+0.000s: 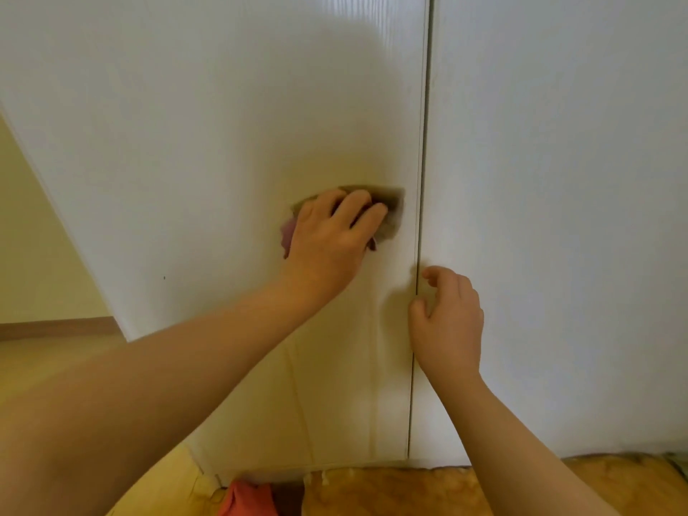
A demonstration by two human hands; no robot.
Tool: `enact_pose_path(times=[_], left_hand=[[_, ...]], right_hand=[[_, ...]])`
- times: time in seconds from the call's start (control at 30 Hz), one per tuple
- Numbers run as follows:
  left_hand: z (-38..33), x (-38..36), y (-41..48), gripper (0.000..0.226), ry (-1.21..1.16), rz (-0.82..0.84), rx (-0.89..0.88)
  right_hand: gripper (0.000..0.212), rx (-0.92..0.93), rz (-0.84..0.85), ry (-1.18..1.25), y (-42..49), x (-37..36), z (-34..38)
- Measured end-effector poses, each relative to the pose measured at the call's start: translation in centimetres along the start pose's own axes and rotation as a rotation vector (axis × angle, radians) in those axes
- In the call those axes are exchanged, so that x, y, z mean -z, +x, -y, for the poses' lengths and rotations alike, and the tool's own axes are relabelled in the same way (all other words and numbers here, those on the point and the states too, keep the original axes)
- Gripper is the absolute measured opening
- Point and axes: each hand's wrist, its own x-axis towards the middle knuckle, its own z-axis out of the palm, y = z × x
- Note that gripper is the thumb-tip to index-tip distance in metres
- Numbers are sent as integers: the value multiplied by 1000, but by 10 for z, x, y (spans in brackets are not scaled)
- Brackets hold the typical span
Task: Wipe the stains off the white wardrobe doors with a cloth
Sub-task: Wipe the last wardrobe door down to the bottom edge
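Two white wardrobe doors fill the view, the left door (208,143) and the right door (558,180), split by a thin vertical gap. My left hand (331,236) presses a crumpled olive and pink cloth (391,206) flat against the left door, close to the gap. Most of the cloth is hidden under the palm. My right hand (446,322) hovers at the gap lower down, fingers loosely curled, holding nothing. A tiny dark speck (164,278) shows on the left door.
A yellow wall (33,236) and wooden skirting lie to the left. At the bottom, yellow bedding (391,489) and an orange cloth item (247,499) lie against the wardrobe's foot.
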Motion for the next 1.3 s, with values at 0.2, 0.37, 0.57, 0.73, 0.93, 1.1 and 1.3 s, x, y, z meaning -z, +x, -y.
enact_pose_path(times=[0.2,0.37,0.57,0.73,0.93,1.1,1.3], left_hand=[[-43,10,-106,23,-61,352,-272],[-47,-5,-72,20,-58,115,61],[-86,-7,-151,26,-137,424,-210],[-73,-14,-107,16,-144,197,32],[-84,-21,-146,22,-122,324,-302],[-52,-10,-115,28,-110,280,-360],[-15,-12,-26,28,-20,-56,21]], right_hand=[[38,-81,59,69,-17,-18,-4],[37,-217,31,160,-32,-37,-24],[38,-345,0,262,-46,-56,-40],[39,-405,5,274,-63,-61,-63],[38,-442,80,249,-76,-65,-70],[37,-445,51,283,-73,-52,-68],[36,-479,78,281,-76,-53,-64]])
